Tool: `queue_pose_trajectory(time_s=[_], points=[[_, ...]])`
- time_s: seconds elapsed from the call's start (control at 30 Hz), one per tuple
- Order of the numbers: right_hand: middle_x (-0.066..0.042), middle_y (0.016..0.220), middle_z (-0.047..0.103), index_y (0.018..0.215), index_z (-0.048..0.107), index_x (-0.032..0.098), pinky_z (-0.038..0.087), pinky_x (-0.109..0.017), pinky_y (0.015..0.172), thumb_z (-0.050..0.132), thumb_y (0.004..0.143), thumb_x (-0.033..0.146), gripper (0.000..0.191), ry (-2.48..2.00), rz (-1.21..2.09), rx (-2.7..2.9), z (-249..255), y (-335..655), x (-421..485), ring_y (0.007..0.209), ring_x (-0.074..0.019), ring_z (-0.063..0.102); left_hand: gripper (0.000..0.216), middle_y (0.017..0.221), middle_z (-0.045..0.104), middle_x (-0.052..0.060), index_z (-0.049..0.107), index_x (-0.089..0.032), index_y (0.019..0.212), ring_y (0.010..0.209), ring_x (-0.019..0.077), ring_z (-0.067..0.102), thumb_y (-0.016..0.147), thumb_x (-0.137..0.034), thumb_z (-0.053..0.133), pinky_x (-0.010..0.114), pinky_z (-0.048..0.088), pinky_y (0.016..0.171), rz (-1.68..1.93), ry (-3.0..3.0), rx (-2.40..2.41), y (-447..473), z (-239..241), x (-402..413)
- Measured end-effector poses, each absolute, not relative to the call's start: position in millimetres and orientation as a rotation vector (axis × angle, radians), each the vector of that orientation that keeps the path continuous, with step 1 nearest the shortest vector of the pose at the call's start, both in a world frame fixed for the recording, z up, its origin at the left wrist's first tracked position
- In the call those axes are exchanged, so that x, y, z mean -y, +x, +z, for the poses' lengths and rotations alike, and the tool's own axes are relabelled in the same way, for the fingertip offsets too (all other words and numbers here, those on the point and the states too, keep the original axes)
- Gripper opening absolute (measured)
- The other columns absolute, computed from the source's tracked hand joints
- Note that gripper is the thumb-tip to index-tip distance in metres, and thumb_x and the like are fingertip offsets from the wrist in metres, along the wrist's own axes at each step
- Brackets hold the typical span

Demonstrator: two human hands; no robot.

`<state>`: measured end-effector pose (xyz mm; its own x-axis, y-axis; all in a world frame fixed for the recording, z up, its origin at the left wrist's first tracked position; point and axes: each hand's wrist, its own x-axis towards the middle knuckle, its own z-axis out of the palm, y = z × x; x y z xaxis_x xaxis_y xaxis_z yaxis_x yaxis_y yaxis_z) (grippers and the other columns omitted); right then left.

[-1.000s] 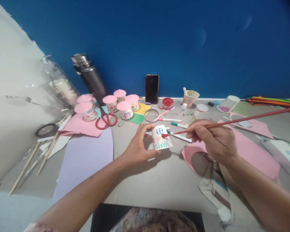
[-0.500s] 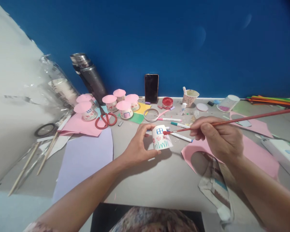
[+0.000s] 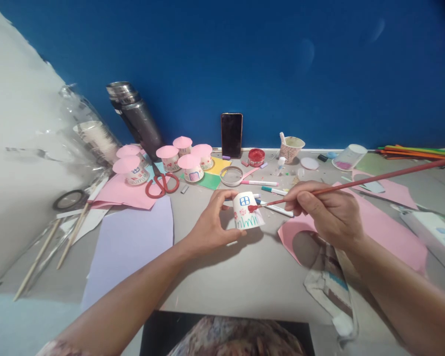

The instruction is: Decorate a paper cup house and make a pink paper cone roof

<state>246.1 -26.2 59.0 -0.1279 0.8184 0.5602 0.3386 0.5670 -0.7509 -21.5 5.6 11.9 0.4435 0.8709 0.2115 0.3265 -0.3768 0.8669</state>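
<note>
Upside down between the thumb and fingers of my left hand (image 3: pixel 211 222) is a white paper cup (image 3: pixel 241 225), tilted slightly. It bears a blue window, red flowers and green grass strokes. My right hand (image 3: pixel 326 210) pinches a paintbrush (image 3: pixel 374 179) with a long red handle. The red-coated bristle tip is at the cup's right side, below the window, and seems to touch it. An open jar of red paint (image 3: pixel 256 157) stands behind the cup, with its ring-shaped lid (image 3: pixel 231 175) lying nearby. Several decorated cups with pink paper roofs (image 3: pixel 189 161) stand to the left.
Red-handled scissors (image 3: pixel 162 185) lie by a lilac sheet (image 3: pixel 133 252). A dark flask (image 3: pixel 139 121) and an upright phone (image 3: pixel 232 134) lean at the blue wall. Markers (image 3: pixel 276 208) lie behind the cup. Pink paper (image 3: pixel 389 227) and a cloth (image 3: pixel 328 282) are at right.
My right hand has shifted slightly left and the brush tip has moved a little down on the cup. My left hand and the cup have stayed nearly still.
</note>
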Motion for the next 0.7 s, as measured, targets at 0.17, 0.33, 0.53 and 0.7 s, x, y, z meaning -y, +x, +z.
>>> queue_pose_trajectory(time_s=[0.17, 0.33, 0.53, 0.7], points=[[-0.002, 0.079, 0.075, 0.089, 0.079, 0.024, 0.054, -0.025, 0.055, 0.058, 0.107, 0.032, 0.030, -0.944, 0.540, 1.654, 58.8, 248.3, 25.9, 0.064, -0.0139, 0.065, 0.072, 0.143, 0.054, 0.008, 0.051, -0.029, 0.133, 0.134, 0.0311, 0.053, 0.070, -0.021, 0.085, 0.048, 0.049, 0.110, 0.874, 1.878, -1.010, -20.8, 14.3, -5.2], [-0.003, 0.076, 0.073, 0.088, 0.079, 0.023, 0.054, -0.027, 0.054, 0.056, 0.107, 0.033, 0.032, -0.972, 0.545, 1.734, 59.6, 249.4, 25.5, 0.063, -0.0147, 0.064, 0.071, 0.142, 0.054, 0.007, 0.052, -0.029, 0.133, 0.132, 0.0299, 0.054, 0.071, -0.022, 0.085, 0.047, 0.050, 0.109, 0.860, 1.831, -1.012, -20.8, 15.4, -4.3], [-0.004, 0.079, 0.073, 0.093, 0.080, 0.024, 0.054, -0.029, 0.056, 0.057, 0.107, 0.031, 0.027, -0.904, 0.574, 1.697, 60.9, 252.3, 26.8, 0.065, -0.0161, 0.064, 0.072, 0.144, 0.054, 0.007, 0.051, -0.029, 0.134, 0.130, 0.0299, 0.056, 0.071, -0.024, 0.086, 0.048, 0.049, 0.110, 0.859, 1.839, -1.009, -22.1, 14.2, -5.4], [-0.004, 0.078, 0.073, 0.092, 0.080, 0.024, 0.053, -0.031, 0.056, 0.057, 0.106, 0.033, 0.028, -0.898, 0.568, 1.706, 61.5, 252.5, 26.4, 0.065, -0.0170, 0.063, 0.072, 0.145, 0.054, 0.008, 0.052, -0.029, 0.134, 0.134, 0.0310, 0.055, 0.071, -0.024, 0.086, 0.049, 0.048, 0.112, 0.873, 1.825, -0.993, -22.1, 13.4, -6.0]])
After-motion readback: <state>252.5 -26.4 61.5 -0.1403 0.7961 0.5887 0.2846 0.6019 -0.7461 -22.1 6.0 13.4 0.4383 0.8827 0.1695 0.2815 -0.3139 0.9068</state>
